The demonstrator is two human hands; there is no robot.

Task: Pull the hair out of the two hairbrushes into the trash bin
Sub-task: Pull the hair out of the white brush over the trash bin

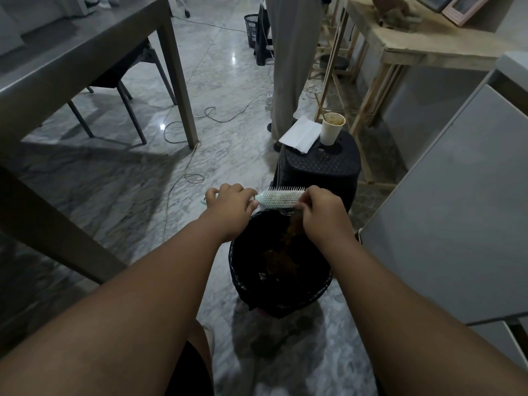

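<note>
A pale mint hairbrush (278, 198) with white bristles lies level above the far rim of the trash bin (240, 277), which is lined with a black bag. My left hand (231, 202) grips the brush's handle. My right hand (321, 211) pinches a brown strand of hair (293, 227) at the brush's right end; the hair hangs down into the bin. More brown hair lies inside the bin. I see only one hairbrush.
A black plastic stool (320, 167) behind the bin carries a paper cup (331, 130) and a white tissue (300, 134). A person (291, 67) stands beyond it. A grey table (85, 44) is at left, a grey cabinet (457, 210) at right, and cables trail over the marble floor.
</note>
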